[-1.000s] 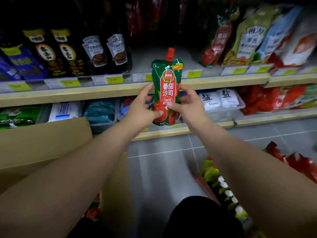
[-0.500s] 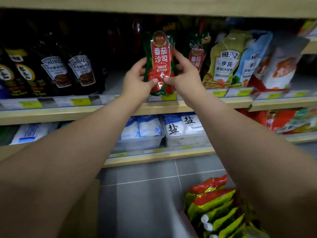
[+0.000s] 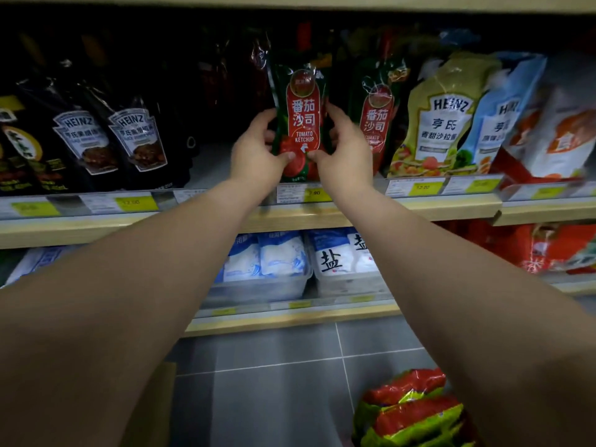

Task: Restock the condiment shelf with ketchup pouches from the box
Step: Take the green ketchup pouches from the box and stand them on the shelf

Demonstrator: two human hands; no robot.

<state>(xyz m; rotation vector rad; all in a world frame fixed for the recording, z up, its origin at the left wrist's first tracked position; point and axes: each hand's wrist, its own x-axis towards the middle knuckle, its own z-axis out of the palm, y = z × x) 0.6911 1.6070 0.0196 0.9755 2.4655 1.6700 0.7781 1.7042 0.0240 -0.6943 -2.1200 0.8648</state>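
- Head view shows the ketchup pouch standing upright at the middle of the condiment shelf. Its long axis is vertical, its label faces the person, and its top end reaches up into the dark under the board above.
- The left hand holds the pouch's left edge and the right hand holds its right edge. Both are equally near, so neither hand leads.
- The fingers of each hand curl round the sides toward the back. Both thumbs press on the lower front, their tips almost meeting. The pouch lies between the two hands, with most of its length above them.
- The pouch's bottom end sits just behind the price-tag rail. Whether it already touches the shelf board cannot be told.
- A second ketchup pouch stands just beside it on the right, close to the right hand. On the left, a bare stretch of shelf separates it from the dark Heinz sauce pouches.
- The coming move probably depends on keeping that vertical axis. The pouch needs to be seated straight down and back next to its neighbour before both grips loosen, or the soft pouch may slump forward over the rail.
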